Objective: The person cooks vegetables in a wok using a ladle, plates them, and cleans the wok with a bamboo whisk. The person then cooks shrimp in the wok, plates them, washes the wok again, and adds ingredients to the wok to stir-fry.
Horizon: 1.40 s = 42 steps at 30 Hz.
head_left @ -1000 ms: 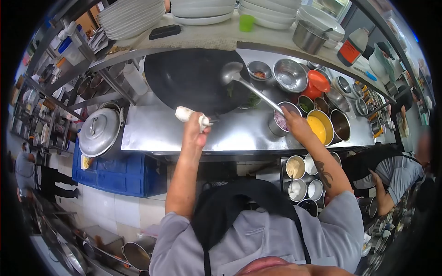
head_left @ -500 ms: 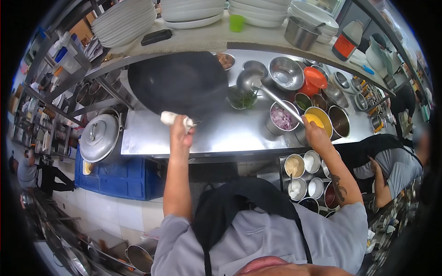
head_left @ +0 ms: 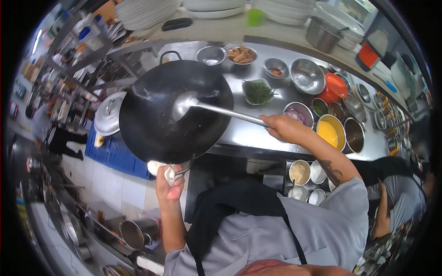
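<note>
Black and broad, the wok [head_left: 152, 110] overhangs the worktop [head_left: 267, 107] at its front edge. Handling it well calls for the white cloth [head_left: 171, 175] thick between skin and metal, a level rim, and the steel ladle [head_left: 225, 112] working inside that rim. Left hand [head_left: 167, 185] curls closed around the cloth at the near handle, elbow bent low by the body; right hand [head_left: 289, 129] is closed around the ladle's end, forearm slanting forward and inward.
</note>
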### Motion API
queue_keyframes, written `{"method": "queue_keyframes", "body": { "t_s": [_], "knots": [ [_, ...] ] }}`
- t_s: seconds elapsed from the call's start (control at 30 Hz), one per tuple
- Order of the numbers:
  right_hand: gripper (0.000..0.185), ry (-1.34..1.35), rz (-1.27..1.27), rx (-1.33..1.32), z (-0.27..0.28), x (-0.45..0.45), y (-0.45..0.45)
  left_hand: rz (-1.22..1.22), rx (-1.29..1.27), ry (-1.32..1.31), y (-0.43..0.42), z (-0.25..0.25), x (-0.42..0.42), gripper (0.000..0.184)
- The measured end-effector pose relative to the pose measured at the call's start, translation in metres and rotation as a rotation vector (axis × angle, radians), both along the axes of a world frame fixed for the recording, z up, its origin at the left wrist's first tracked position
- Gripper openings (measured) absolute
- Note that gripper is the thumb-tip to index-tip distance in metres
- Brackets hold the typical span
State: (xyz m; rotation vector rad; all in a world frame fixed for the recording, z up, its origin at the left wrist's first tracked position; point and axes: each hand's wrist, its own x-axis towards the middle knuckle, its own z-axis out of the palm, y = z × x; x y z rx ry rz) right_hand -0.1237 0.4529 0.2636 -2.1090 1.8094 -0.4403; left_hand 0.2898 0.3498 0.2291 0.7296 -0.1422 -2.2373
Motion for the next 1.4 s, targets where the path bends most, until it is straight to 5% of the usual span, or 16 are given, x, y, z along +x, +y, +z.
{"method": "queue_keyframes", "body": {
  "t_s": [0.27,0.4,0.73,0.87,1.0,1.13,1.4],
  "knots": [
    [0.052,-0.481,0.342,-0.031,-0.014,0.127,-0.085,0.444,-0.073,-0.099,0.086,-0.009,0.106,0.013],
    [0.029,-0.417,0.377,0.016,-0.121,0.192,-0.101,0.723,-0.077,-0.120,0.137,-0.014,0.155,0.008],
    [0.035,-0.831,0.762,0.564,-0.075,0.413,-0.099,1.281,-0.048,-0.118,0.276,-0.017,0.236,0.006],
    [0.014,-0.618,0.981,0.352,-0.170,0.445,-0.108,1.440,-0.115,-0.021,0.326,-0.021,0.246,0.006],
    [0.007,-0.552,1.104,0.404,-0.170,0.504,-0.094,1.687,0.000,-0.101,0.362,-0.022,0.236,0.006],
    [0.005,-0.519,1.347,0.351,-0.156,0.577,-0.089,1.872,-0.092,0.087,0.384,-0.026,0.219,0.004],
    [0.007,-0.414,1.592,0.837,-0.144,0.673,-0.053,2.242,-0.143,0.146,0.396,-0.040,0.204,0.008]
  ]
}}
